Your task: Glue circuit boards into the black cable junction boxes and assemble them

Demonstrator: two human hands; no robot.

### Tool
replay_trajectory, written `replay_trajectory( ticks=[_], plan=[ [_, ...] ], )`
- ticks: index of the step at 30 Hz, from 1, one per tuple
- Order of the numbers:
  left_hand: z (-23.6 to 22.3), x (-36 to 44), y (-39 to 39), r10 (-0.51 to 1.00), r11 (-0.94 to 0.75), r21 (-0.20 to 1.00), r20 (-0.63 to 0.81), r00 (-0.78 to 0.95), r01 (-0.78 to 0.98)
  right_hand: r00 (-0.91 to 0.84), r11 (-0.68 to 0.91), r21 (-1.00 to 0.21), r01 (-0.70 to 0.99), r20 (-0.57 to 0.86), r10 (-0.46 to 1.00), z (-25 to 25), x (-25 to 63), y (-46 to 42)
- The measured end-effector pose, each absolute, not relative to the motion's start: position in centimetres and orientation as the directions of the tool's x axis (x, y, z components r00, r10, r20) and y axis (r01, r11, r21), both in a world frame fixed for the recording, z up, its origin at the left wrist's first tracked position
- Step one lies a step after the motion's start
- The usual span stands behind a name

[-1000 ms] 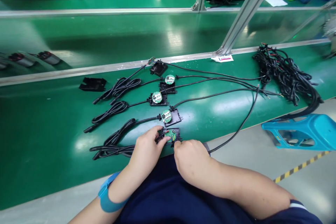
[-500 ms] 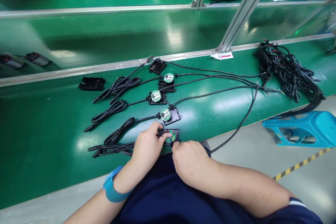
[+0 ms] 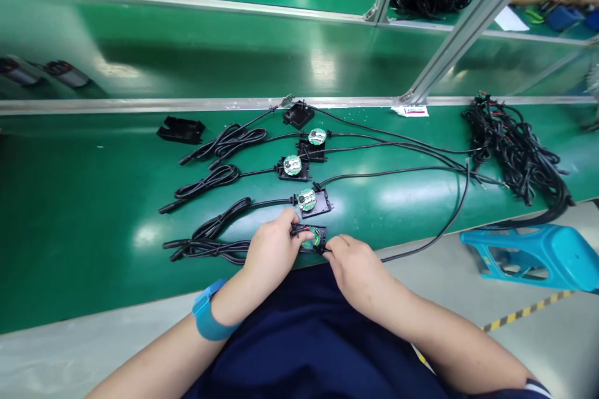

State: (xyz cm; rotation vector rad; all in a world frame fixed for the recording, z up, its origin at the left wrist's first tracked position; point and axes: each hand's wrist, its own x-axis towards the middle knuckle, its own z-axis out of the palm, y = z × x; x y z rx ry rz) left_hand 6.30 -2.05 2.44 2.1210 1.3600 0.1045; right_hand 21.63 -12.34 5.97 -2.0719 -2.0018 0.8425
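My left hand (image 3: 274,246) is closed at the left side of an open black plastic case (image 3: 322,232), its thumb pressed on a round green circuit board (image 3: 311,239) inside. Coloured wires show on this board. My right hand (image 3: 353,265) pinches a black cable (image 3: 412,254) at the case's right edge; the cable curves away to the right. A coiled black cable (image 3: 219,249) lies just left of my left hand. Above, another round board (image 3: 307,200) rests partly over its open case (image 3: 322,204). My fingers hide part of the near case.
Two more boards (image 3: 292,165) (image 3: 317,136) sit on open cases farther back. A black case part (image 3: 181,130) lies at the left. A heap of black cables (image 3: 510,143) is at the right. A metal post (image 3: 472,28) rises behind; a blue stool (image 3: 528,255) stands beyond the table edge.
The camera view has shifted. My right hand has moved slightly right, away from the board, with its fingers now at the cable by the case edge. My left hand stays at the board.
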Motion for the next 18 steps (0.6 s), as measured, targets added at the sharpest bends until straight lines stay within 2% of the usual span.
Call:
replay_trajectory(
  ticks=[4,7,9,11,13,16,18],
  plan=[
    [2.4,6.2,-2.2,0.845,-0.284,0.526,-0.257,0.469,0.802,0.014,-0.199,-0.645,0.737,-0.28,0.96,6.1,22.3,-12.0],
    [2.4,6.2,-2.2,0.84,-0.288,0.514,-0.269,0.471,0.808,-0.02,-0.408,-0.724,0.556,-0.503,0.864,6.4,22.7,-11.1],
    [2.6,6.3,-2.2,0.836,-0.293,0.503,-0.279,0.473,0.813,-0.122,-0.59,-0.687,0.424,-0.689,0.715,6.4,22.9,-10.5],
    [2.7,6.4,-2.1,0.831,-0.297,0.487,-0.292,0.474,0.821,-0.183,-0.667,-0.64,0.381,-0.76,0.624,6.5,23.1,-10.0],
    [2.9,6.4,-2.1,0.825,-0.304,0.469,-0.306,0.476,0.829,-0.15,-0.542,-0.688,0.483,-0.675,0.722,6.6,23.3,-9.8],
    [2.9,6.5,-2.1,0.821,-0.315,0.451,-0.312,0.478,0.835,-0.143,-0.245,-0.721,0.648,-0.432,0.89,7.0,23.8,-9.8],
    [2.8,6.5,-2.1,0.822,-0.315,0.452,-0.31,0.478,0.835,-0.147,-0.277,-0.733,0.621,-0.456,0.878,7.0,24.1,-9.7]
  ],
)
